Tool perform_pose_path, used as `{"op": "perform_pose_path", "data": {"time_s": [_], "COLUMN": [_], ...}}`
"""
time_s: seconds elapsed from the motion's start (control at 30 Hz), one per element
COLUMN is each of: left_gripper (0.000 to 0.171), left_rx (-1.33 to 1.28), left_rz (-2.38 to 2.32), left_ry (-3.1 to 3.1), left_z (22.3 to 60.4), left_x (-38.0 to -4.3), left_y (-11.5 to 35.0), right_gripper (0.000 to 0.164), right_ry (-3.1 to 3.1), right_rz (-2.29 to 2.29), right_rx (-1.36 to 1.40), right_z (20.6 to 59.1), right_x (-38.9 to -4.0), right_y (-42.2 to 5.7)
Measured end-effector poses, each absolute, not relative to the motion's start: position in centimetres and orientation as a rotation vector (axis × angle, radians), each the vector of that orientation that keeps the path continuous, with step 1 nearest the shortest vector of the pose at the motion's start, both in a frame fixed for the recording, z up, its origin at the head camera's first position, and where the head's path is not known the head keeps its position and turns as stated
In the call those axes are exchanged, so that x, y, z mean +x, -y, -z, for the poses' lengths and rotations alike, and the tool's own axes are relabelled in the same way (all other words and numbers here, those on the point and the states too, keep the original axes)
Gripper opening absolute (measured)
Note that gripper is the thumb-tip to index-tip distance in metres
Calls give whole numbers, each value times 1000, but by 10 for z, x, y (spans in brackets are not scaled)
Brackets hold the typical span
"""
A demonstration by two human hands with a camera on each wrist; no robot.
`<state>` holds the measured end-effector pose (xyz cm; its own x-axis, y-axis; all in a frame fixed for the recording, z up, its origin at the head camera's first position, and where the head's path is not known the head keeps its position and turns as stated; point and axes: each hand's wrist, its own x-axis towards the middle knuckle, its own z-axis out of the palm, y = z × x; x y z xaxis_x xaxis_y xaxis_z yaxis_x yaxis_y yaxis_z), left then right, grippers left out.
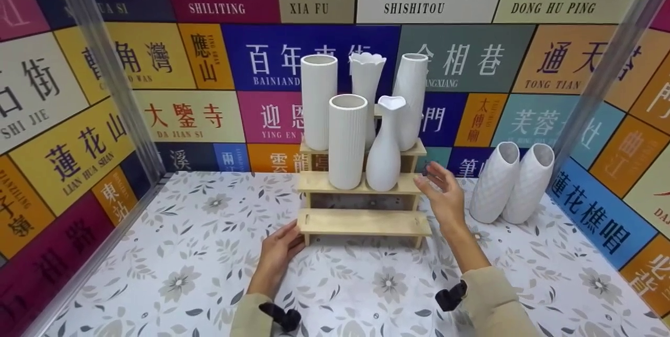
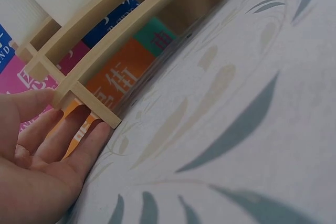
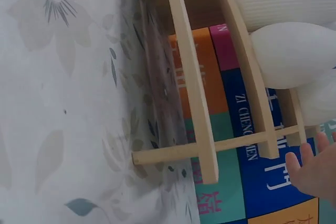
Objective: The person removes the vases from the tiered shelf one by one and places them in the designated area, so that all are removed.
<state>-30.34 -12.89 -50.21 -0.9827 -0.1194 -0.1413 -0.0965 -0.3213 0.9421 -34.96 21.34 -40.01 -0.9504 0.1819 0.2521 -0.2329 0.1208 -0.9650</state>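
Observation:
A wooden three-step stand [image 1: 364, 223] stands on the table. On its top step are a smooth white cylinder vase [image 1: 319, 104], a scalloped-rim vase [image 1: 367, 72] and a tall tapered vase [image 1: 412, 101]. A ribbed cylinder vase [image 1: 347, 143] and a slim-necked bottle vase [image 1: 383, 156] stand on the middle step, while the bottom step is bare. My left hand [image 1: 280, 248] touches the stand's lower left end, its thumb at the board and fingertips against the leg [image 2: 94, 103]. My right hand [image 1: 444, 195] is beside the middle step's right end, fingers spread, holding nothing.
Two white diamond-patterned vases [image 1: 494, 182] stand side by side on the table to the right. A floral cloth [image 1: 183, 274] covers the table. Walls of coloured signs [image 1: 309, 57] close off the back and both sides, with clear upright strips at the corners.

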Motion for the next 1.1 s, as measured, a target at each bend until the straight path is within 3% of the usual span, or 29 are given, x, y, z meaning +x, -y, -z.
{"op": "perform_pose_path", "data": {"time_s": [0.57,1.1], "left_gripper": [46,48], "left_rx": [365,325], "left_rz": [2487,2508], "left_ry": [1880,1863], "left_z": [502,504], "left_x": [-306,-306], "left_y": [130,132], "right_gripper": [77,87], "right_ry": [2117,2171], "right_rz": [-1920,-1959], "right_rx": [238,220], "right_z": [391,396], "right_x": [-375,-389], "right_y": [-169,-156]}}
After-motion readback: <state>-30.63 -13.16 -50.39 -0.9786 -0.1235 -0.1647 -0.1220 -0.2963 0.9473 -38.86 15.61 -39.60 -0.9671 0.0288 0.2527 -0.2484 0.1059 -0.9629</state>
